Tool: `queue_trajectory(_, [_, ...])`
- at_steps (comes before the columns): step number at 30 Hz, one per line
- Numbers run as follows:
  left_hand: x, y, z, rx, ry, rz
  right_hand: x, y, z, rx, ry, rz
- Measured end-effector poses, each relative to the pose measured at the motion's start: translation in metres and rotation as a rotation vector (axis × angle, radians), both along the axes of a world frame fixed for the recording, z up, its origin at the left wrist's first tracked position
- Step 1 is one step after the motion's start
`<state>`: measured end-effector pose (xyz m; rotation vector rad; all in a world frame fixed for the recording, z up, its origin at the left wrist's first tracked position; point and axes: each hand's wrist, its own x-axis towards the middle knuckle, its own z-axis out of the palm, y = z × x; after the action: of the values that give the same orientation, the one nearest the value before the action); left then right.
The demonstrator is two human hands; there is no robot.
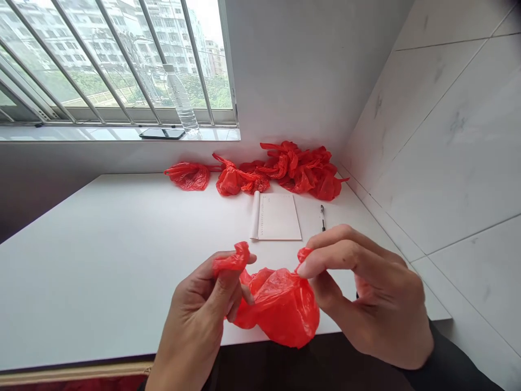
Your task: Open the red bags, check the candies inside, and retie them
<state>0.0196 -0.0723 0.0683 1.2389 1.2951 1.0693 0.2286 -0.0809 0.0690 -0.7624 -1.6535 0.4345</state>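
Observation:
A thin red plastic bag [285, 304] hangs between my two hands at the table's front edge, its body sagging and crumpled. My left hand [203, 304] is closed on one twisted end of it, which loops over the fingers beside the thumb. On the other side my right hand [362, 288] pinches a second twisted end between thumb and fingertips. Whether anything is inside the bag cannot be seen.
Knotted red plastic bags [301, 171] lie heaped along the wall on the white table [101, 260]. An open notepad [280, 217] and a pen [323, 217] lie nearer. The windowsill bears a clear bottle [182, 100] and a phone [161, 133]. A tiled wall [448, 152] bounds the right.

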Motion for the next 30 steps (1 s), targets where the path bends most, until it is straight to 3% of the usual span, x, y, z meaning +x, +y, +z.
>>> queue_trajectory(5, [0.019,-0.016,0.012,0.109,0.277,-0.264,-0.010,0.000,0.008,-0.006,-0.047,0.229])
queue_trajectory(8, [0.027,-0.021,0.022,0.063,0.340,-0.428,-0.015,0.002,0.010,0.051,-0.103,0.275])
queue_trajectory(14, [0.025,-0.015,0.025,-0.054,0.428,-0.449,-0.017,0.008,0.005,0.064,-0.139,0.253])
queue_trajectory(18, [0.022,-0.005,0.015,-0.175,0.136,-0.542,-0.012,0.017,-0.005,-0.093,-0.140,0.140])
queue_trajectory(22, [0.017,0.002,0.007,-0.205,-0.066,-0.360,-0.009,0.025,-0.013,-0.373,-0.103,0.217])
queue_trajectory(26, [0.013,0.004,0.003,-0.280,-0.251,-0.202,-0.010,0.022,-0.015,-0.391,0.002,0.161])
queue_trajectory(30, [0.011,0.006,0.003,-0.350,-0.472,-0.219,-0.015,0.014,-0.019,-0.337,-0.005,0.195])
